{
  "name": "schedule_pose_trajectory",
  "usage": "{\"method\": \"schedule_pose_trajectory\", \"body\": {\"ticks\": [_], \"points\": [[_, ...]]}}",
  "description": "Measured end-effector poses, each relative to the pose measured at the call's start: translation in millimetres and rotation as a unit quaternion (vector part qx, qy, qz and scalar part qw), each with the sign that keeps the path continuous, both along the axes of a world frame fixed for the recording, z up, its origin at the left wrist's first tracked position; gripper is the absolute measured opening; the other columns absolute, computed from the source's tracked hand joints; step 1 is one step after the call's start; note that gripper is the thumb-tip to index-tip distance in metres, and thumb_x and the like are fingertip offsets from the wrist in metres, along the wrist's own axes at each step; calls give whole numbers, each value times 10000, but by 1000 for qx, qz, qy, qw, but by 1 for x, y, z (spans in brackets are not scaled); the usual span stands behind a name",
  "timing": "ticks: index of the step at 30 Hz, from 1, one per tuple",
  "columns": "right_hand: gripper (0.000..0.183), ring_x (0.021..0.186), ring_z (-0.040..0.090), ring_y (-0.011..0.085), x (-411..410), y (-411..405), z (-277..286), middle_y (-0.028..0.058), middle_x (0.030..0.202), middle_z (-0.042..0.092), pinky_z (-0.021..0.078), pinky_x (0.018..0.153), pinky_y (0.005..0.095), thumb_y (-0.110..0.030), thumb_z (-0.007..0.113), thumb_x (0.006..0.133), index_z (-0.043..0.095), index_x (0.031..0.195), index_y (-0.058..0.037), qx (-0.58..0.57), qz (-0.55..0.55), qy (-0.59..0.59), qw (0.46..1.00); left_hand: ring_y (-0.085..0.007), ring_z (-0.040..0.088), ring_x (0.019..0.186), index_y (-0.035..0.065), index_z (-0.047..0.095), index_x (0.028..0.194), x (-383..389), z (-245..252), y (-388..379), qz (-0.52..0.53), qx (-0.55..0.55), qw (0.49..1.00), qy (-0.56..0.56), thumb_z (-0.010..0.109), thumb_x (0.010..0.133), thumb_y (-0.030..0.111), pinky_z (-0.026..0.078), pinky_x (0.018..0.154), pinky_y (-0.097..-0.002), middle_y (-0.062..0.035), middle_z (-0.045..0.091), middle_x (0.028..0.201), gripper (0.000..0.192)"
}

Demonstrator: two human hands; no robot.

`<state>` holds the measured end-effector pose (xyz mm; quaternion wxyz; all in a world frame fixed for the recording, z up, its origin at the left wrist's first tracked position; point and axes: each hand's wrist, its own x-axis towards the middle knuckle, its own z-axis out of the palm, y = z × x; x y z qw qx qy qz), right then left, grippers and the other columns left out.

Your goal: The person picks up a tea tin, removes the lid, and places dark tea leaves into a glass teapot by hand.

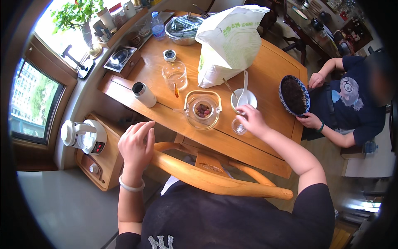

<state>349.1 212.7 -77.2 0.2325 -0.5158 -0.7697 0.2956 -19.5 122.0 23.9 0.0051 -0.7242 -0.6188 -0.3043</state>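
My right hand [252,120] reaches over the wooden table, its fingertips at the near rim of a white bowl [252,99] that holds a white spoon [245,81] and a thin stick. Whether the fingers grip anything there cannot be told. Just below them stands a small clear glass cup [238,127]. Left of that is a glass teapot [202,124] with a raised handle and dried reddish pieces in its inner strainer. My left hand [136,141], a pale bangle on its wrist, is raised beside the wooden chair's curved rail [199,176], fingers bent and holding nothing visible.
A white flask [145,95], a glass mug [174,76] and a large white sack [230,46] stand on the table [276,62]. At right a person holds a blue-patterned bowl [294,95] of dark contents. An electric kettle [84,137] stands on a wooden side stand [113,149] at left.
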Motion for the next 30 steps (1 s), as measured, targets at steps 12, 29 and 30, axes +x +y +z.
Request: {"method": "schedule_pose_trajectory", "body": {"ticks": [12, 29, 30], "points": [[937, 1290, 443, 332, -101, 42, -28, 150, 1359, 466, 337, 1096, 460, -373, 841, 702, 339, 1446, -104, 74, 149, -187, 968, -242, 659, 789, 90, 717, 942, 0, 0, 0, 0, 10, 1000, 1, 629, 849, 132, 519, 694, -341, -57, 705, 893, 135], [900, 1183, 522, 326, -109, 44, -22, 157, 1197, 555, 380, 1056, 443, -351, 838, 672, 367, 1392, -83, 110, 123, -197, 966, -244, 655, 768, 88, 711, 948, -2, -1, 0, -3, 21, 1000, 1, 628, 845, 127, 516, 678, -341, -60, 701, 885, 138], [901, 1179, 525, 326, -108, 45, -22, 156, 1189, 559, 379, 1056, 444, -351, 840, 668, 369, 1389, -84, 115, 123, -192, 967, -245, 655, 767, 87, 711, 948, -1, -1, 1, -4, 22, 1000, 0, 628, 845, 126, 516, 677, -341, -60, 701, 885, 138]]}}
